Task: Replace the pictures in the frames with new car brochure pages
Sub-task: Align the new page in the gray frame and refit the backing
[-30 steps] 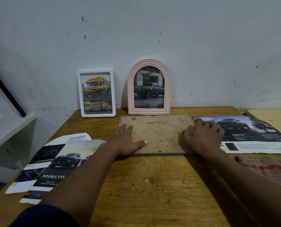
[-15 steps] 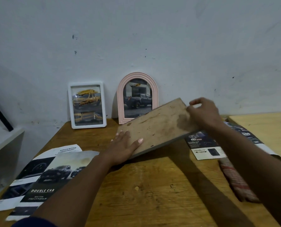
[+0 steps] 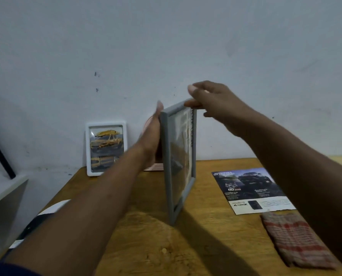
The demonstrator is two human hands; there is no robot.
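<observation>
A grey picture frame [image 3: 167,156] stands almost upright on one lower corner on the wooden table [image 3: 206,236], glass side turned toward me. My left hand [image 3: 152,136] lies flat against its back with straight fingers. My right hand [image 3: 212,100] pinches its top edge. A white frame [image 3: 106,148] with a yellow car picture leans on the wall at the back left. The pink arched frame [image 3: 154,167] is mostly hidden behind my left hand. A dark car brochure page [image 3: 252,188] lies on the table to the right.
A red-and-white checked cloth [image 3: 293,240] lies near the table's right front. More brochure pages [image 3: 46,214] sit at the left edge, partly under my left arm. A white shelf [image 3: 4,206] stands left of the table; the wall runs close behind.
The grey frame lay face down on the table; both hands have raised it and turned it upright, so its glass front now faces me. The camera has tilted upward.
</observation>
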